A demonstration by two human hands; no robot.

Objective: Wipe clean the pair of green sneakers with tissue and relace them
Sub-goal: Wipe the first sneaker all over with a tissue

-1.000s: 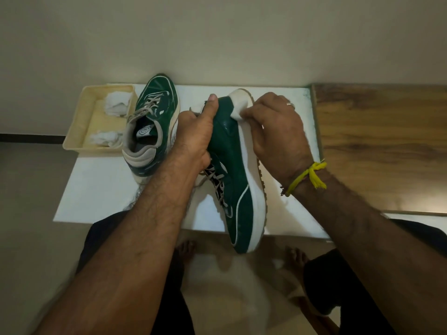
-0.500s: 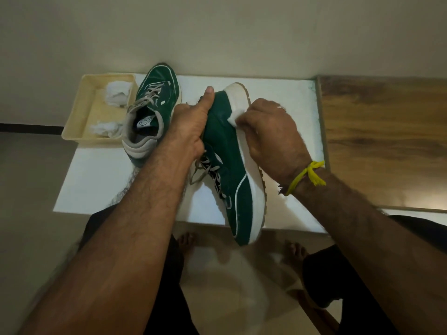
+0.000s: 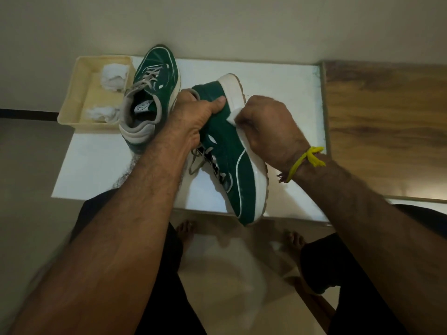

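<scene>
To my far left the tray [image 3: 72,97] and standing sneaker [image 3: 154,93] block passage; the white board [image 3: 285,78] lies open far right. Its near-left corner is open too.

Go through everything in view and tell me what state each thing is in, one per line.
Held sneaker: tilted on its side, lifted, laces loose.
Other sneaker: upright on the white board, laced.
Tissue: pressed against the held sneaker's white sole.
Tray: holds crumpled tissues.
Left hand: grips the held sneaker.
Right hand: holds the tissue.

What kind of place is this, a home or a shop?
Probably a room in a home: a low white table against a plain wall, smooth tiled floor, and the person's bare feet.
</scene>
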